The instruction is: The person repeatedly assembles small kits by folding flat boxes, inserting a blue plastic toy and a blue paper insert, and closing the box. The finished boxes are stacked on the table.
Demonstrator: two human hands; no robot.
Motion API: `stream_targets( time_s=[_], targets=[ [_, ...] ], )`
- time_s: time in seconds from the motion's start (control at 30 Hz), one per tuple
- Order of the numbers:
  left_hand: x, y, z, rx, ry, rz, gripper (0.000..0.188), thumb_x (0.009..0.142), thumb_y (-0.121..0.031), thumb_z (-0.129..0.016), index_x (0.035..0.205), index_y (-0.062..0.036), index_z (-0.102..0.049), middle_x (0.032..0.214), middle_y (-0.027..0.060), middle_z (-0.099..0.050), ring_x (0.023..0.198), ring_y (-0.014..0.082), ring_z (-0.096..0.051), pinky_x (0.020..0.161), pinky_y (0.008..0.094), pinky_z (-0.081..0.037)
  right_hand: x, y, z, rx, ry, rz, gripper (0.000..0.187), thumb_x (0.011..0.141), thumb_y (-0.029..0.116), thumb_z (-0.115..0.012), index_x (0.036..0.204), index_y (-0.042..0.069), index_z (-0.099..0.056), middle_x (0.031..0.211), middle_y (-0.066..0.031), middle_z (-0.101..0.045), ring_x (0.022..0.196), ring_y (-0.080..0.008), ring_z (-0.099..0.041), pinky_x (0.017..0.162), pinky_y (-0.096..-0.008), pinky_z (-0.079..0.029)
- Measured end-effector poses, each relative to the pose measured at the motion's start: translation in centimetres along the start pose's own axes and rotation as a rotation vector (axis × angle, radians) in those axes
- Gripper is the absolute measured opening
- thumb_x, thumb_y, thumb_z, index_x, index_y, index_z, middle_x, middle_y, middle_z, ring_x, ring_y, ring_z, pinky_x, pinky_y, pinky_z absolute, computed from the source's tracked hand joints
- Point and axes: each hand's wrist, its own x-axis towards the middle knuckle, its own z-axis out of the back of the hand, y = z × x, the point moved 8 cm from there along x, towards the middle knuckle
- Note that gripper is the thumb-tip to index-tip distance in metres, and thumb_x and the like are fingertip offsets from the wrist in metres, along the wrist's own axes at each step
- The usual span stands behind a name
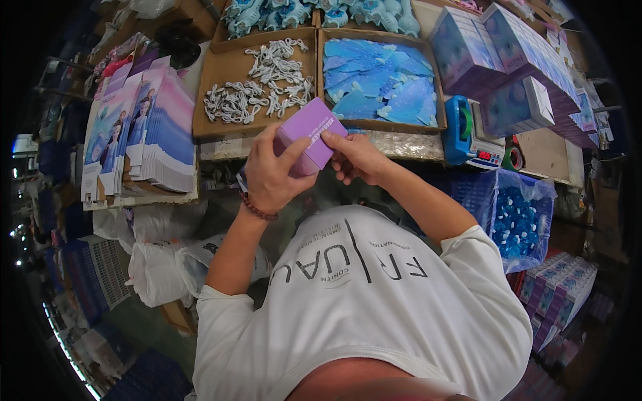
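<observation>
In front of my chest I hold a small purple cardboard box point(326, 115), tilted, with lines of white print on its upper face. My left hand point(275, 168) wraps round its left side, fingers over the near edge. The thumb of my right hand point(362, 156) presses on the box's right part, the other fingers curled below it. Just beyond the box are two cardboard trays: one holds bundled white cables point(284, 70), the other a heap of blue wing-shaped pieces point(379, 80).
Flat printed cartons point(157, 123) are stacked at the left. Boxed packages point(511, 47) pile up at the right, beside a blue tape dispenser point(458, 130). A lined crate of blue bottles point(513, 220) stands below the table, right. White plastic bags point(160, 271) lie lower left. Pale blue figures point(267, 15) fill far trays.
</observation>
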Motion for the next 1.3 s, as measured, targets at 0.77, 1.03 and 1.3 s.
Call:
stream_targets(
  time_s=[0.77, 1.03, 1.3],
  targets=[
    [7.1, 11.4, -6.8, 0.098, 0.623, 0.213, 0.085, 0.066, -0.042, -0.076, 0.138, -0.0104, -0.045, 0.13, 0.0199, -0.049, 0.119, 0.0399, -0.049, 0.098, 0.0476, -0.042, 6.3, 17.2, -0.9, -1.585, 0.202, 1.049, 0.07, 0.069, 0.041, -0.078, 0.129, 0.013, -0.057, 0.123, -0.0201, -0.055, 0.118, -0.0391, -0.052, 0.103, -0.0511, -0.039],
    [3.0, 15.2, -6.4, -0.1, 0.413, 0.732, 0.091, 0.065, -0.029, -0.082, 0.142, -0.0056, -0.039, 0.125, 0.0221, -0.051, 0.115, 0.0411, -0.051, 0.096, 0.0455, -0.044, 24.0, 33.8, 30.2, -1.078, -1.016, 0.382, 0.09, 0.07, 0.056, -0.078, 0.134, 0.001, -0.047, 0.132, -0.0234, -0.052, 0.122, -0.0368, -0.052, 0.099, -0.047, -0.045],
    [1.6, 14.5, -6.3, -0.033, 0.407, 0.915, 0.093, 0.063, -0.024, -0.084, 0.142, -0.003, -0.039, 0.126, 0.0233, -0.051, 0.117, 0.0387, -0.052, 0.098, 0.0426, -0.044, 32.0, 31.8, 34.9, -1.041, -0.944, 0.212, 0.097, 0.067, 0.055, -0.079, 0.137, -0.001, -0.043, 0.125, -0.0226, -0.056, 0.113, -0.0373, -0.057, 0.094, -0.0473, -0.047]
  ],
)
